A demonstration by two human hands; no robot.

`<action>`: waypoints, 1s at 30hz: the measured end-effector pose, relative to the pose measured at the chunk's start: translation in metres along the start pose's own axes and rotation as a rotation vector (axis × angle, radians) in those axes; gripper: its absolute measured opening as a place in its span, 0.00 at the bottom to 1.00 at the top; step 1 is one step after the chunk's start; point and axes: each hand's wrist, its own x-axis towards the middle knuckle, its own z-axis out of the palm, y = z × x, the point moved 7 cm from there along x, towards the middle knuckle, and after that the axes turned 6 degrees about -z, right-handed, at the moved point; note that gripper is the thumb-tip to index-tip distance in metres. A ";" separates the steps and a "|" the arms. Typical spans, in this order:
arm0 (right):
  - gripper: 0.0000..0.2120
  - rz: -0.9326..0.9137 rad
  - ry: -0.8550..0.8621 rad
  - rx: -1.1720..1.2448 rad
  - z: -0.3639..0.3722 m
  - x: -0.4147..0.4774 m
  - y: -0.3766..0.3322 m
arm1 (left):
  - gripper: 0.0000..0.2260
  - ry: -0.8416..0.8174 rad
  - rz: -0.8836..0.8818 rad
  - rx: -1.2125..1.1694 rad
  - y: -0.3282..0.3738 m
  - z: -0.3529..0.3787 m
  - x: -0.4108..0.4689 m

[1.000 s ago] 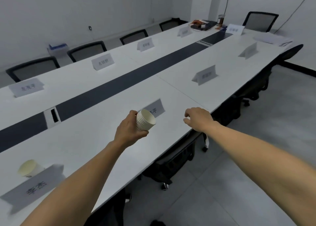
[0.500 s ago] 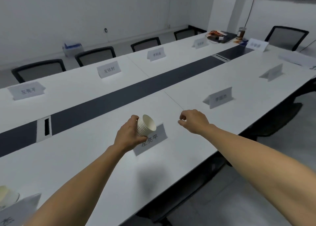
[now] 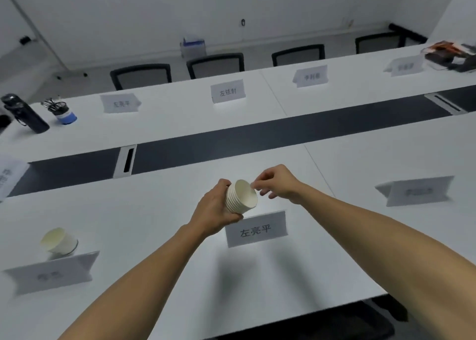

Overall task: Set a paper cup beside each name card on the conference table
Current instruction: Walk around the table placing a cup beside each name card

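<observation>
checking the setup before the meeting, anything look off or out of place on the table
Nothing spilled or damaged. The placed paper cup looks upright beside its name card. A black bottle and a pen holder stand at the far left, unrelated to the place settings.

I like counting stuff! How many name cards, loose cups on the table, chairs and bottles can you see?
Name cards: 7
Cups standing on the table: 1
Chairs: 4
Bottles: 1
Total: 13

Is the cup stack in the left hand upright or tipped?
Tipped. The cup stack lies nearly sideways in the left hand, with its open mouth facing the right hand.
</observation>
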 end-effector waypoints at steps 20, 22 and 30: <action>0.01 -0.021 -0.017 0.066 -0.039 0.098 0.002 | 0.31 0.075 -0.352 -0.060 -0.048 0.007 0.010; 0.03 0.023 0.031 0.031 -0.039 0.108 0.017 | 0.32 0.070 -0.380 -0.061 -0.054 0.010 0.005; 0.02 0.252 -0.043 -0.077 0.027 0.118 0.109 | 0.30 0.050 -0.463 -0.102 -0.071 0.034 -0.014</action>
